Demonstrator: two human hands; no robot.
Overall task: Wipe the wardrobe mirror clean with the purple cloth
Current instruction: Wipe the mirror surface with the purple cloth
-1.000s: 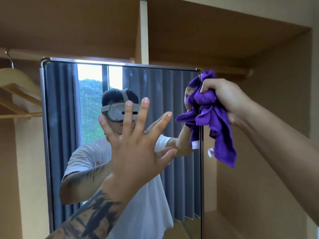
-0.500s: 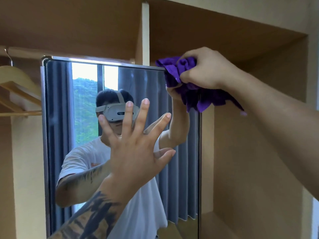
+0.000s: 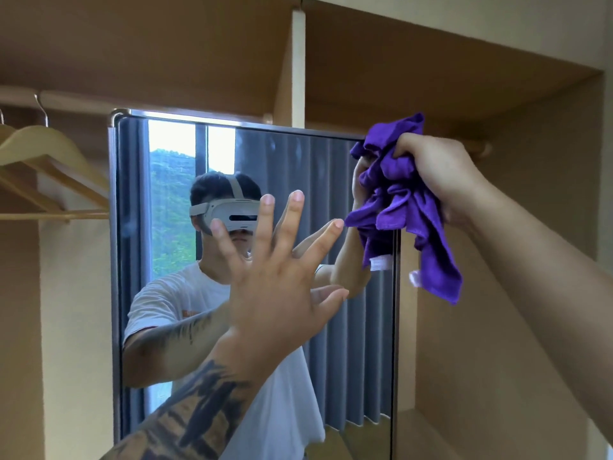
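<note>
The wardrobe mirror (image 3: 166, 327) is a tall, metal-framed panel that stands out from the wardrobe, and it reflects a person, grey curtains and a window. My left hand (image 3: 282, 287) is pressed flat on the glass near its middle, fingers spread. My right hand (image 3: 434, 174) grips the bunched purple cloth (image 3: 401, 207) at the mirror's upper right corner. The cloth hangs over the right edge with a loose end and a white tag dangling below.
Wooden hangers (image 3: 43, 161) hang on a rail to the left of the mirror. A vertical wardrobe divider (image 3: 298, 68) rises behind the mirror's top. To the right is an open wooden compartment with a shelf (image 3: 428, 426) low down.
My right hand swept the cloth up along the mirror's top edge, then came back down to the upper right corner, where the cloth hangs loose again. My left hand stayed flat on the glass.
</note>
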